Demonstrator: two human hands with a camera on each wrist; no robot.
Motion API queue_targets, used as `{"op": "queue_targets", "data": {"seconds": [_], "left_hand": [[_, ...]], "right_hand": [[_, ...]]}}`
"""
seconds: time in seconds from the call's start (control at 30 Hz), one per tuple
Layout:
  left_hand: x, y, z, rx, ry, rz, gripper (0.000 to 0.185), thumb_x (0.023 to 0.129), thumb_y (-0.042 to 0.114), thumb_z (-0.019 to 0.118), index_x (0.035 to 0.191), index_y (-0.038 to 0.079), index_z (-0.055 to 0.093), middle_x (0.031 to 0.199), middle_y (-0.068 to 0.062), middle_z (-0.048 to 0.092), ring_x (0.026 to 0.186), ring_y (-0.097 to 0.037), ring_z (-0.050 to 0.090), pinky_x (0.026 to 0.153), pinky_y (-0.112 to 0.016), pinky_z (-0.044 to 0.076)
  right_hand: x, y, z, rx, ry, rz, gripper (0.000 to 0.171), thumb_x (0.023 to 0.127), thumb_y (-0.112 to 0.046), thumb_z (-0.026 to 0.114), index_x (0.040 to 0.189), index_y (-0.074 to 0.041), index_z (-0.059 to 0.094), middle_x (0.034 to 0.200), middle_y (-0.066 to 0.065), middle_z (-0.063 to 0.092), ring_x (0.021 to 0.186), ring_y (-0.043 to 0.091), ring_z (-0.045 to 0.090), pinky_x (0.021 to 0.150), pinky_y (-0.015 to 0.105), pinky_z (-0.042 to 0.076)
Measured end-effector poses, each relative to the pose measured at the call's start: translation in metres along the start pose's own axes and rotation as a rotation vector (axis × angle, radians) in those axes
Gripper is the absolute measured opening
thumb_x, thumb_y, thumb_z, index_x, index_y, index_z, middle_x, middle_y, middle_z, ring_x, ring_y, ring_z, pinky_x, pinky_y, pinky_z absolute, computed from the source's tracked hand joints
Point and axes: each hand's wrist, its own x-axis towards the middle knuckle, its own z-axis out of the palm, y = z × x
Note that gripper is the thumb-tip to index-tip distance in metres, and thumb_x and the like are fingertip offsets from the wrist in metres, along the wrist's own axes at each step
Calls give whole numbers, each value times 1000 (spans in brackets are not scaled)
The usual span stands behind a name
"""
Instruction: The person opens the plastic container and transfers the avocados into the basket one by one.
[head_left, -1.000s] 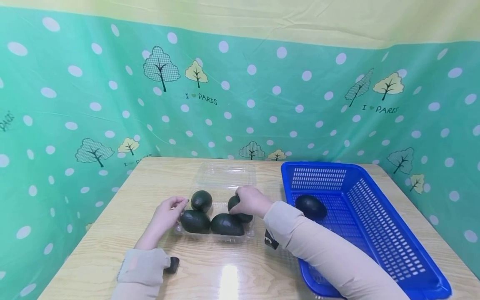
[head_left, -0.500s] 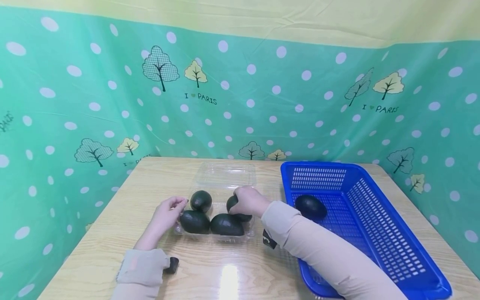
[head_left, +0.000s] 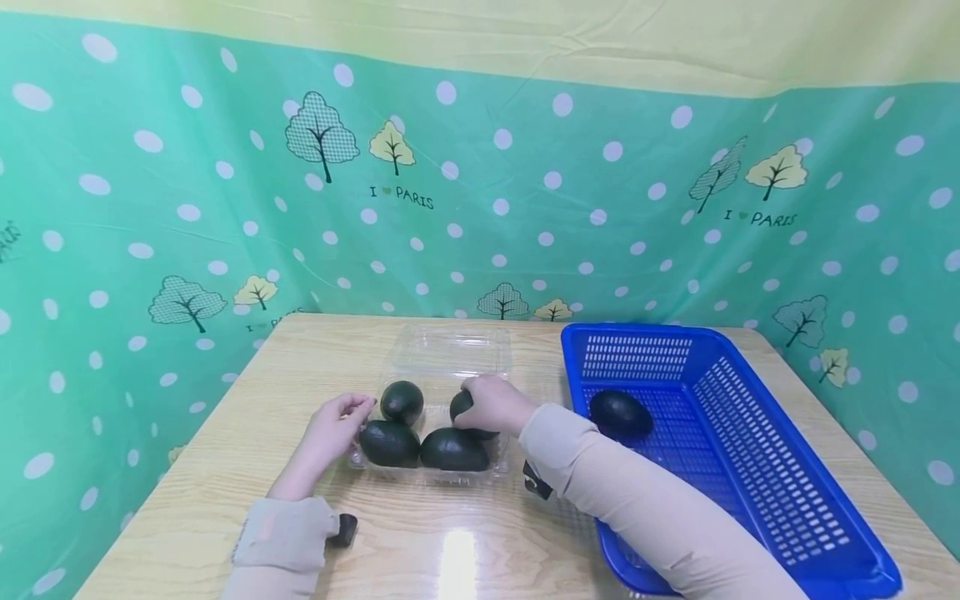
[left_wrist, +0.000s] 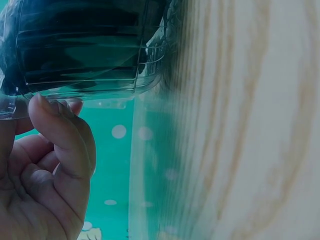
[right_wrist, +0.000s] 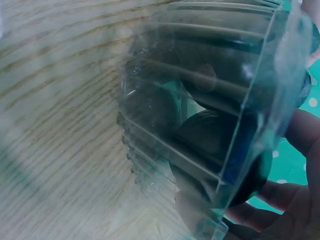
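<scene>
- Head view shows a light wooden table [head_left: 225, 467] backed by a green curtain with white dots and small trees [head_left: 187, 208].
- On the table's right side lies a long blue perforated plastic basket [head_left: 757, 467], with one dark green avocado [head_left: 619, 414] resting near its far end.
- Just left of the basket sits a clear plastic clamshell box [head_left: 442, 475], its lid [head_left: 450, 350] laid open flat behind it.
- The box holds four dark avocados: one at the back left [head_left: 402, 401], one at the front left [head_left: 388, 442], one at the front middle [head_left: 452, 450], and one at the back right [head_left: 462, 406].
- The right hand [head_left: 495, 403] lies over the back-right avocado, its grip closed round the fruit; the right wrist view shows the fingers [right_wrist: 300, 200] curled beneath it behind the clear wall.
- The left hand [head_left: 330, 433] is at the box's left edge; in the left wrist view its curled fingers [left_wrist: 65, 140] touch the clear rim [left_wrist: 10, 105], a narrow grip on the box.
- Both arms wear beige sleeves [head_left: 645, 508].
</scene>
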Motion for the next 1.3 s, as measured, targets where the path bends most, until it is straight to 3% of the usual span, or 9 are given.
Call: {"op": "queue_targets", "data": {"seconds": [0.23,0.43,0.67,0.9,1.13,1.3], "left_hand": [[0,1,0,-26,-8,-11,42,104,27,53,126,-8,58,102,-21,64,72,-13,59,56,-26,54],[1,1,0,-4,-3,2,42,103,28,53,125,-8,58,102,-20,65,73,-13,60,61,-25,53],[1,-1,0,-19,-2,-9,39,103,25,53,125,-7,59,103,-21,65,71,-13,59,57,-26,54],[1,0,0,3,-1,5,41,104,28,53,125,-7,59,104,-21,66,73,-13,59,63,-25,52],[0,0,1,-40,-6,-25,39,103,25,53,125,-7,58,101,-20,63,68,-13,57,53,-26,54],[0,-1,1,-42,-9,-20,42,104,27,53,126,-8,57,100,-19,63,68,-13,57,52,-27,53]], "right_hand": [[2,2,3,-15,6,-14,60,83,-29,75,133,-1,58,120,16,65,105,27,62,91,41,54],[3,3,3,-8,6,-19,60,83,-29,74,133,-1,58,119,16,65,105,27,61,91,41,54],[3,4,2,37,18,-22,59,81,-27,76,131,0,59,122,16,65,108,28,61,93,41,54],[2,4,1,62,23,-23,60,80,-26,77,131,0,60,127,17,64,112,29,61,96,41,53],[0,2,-2,99,36,-16,60,79,-25,77,130,0,60,127,16,65,110,27,62,96,41,53],[-2,1,-5,132,46,1,60,79,-26,75,131,-1,60,127,16,65,110,27,63,95,41,54]]}}
